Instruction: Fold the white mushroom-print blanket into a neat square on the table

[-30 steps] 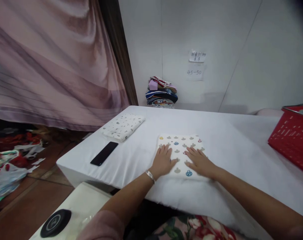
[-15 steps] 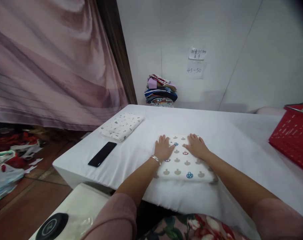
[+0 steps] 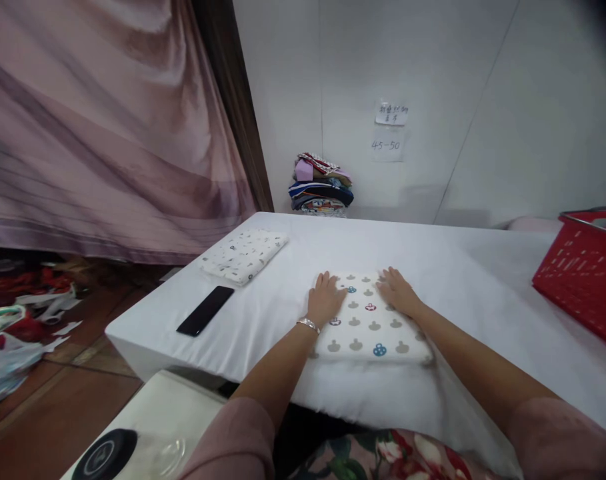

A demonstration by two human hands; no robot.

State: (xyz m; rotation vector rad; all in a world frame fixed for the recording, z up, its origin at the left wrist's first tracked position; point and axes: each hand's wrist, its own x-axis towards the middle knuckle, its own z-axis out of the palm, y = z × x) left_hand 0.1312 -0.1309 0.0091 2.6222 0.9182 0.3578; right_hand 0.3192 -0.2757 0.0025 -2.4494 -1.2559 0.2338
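A folded white cloth (image 3: 367, 330) printed with beige, blue and red mushroom shapes lies flat near the table's front edge. My left hand (image 3: 327, 299) rests on its upper left side, fingers stretched out, with a silver bracelet at the wrist. On its upper right side lies my right hand (image 3: 399, 292), also flat with fingers extended. Neither hand grips the fabric. Farther left sits another folded white cloth (image 3: 245, 255) with small dark prints, apart from both hands.
A black phone (image 3: 205, 311) lies on the white-covered table (image 3: 463, 267) at the left. A red basket (image 3: 583, 273) stands at the right edge. Behind the table is a stack of folded fabrics (image 3: 321, 187). A white stool-like surface (image 3: 157, 413) carries a round black object (image 3: 105, 455).
My right hand has shifted slightly right and its thumb has drawn in toward the fingers. My left hand stays nearly in place. The camera view has moved a little.
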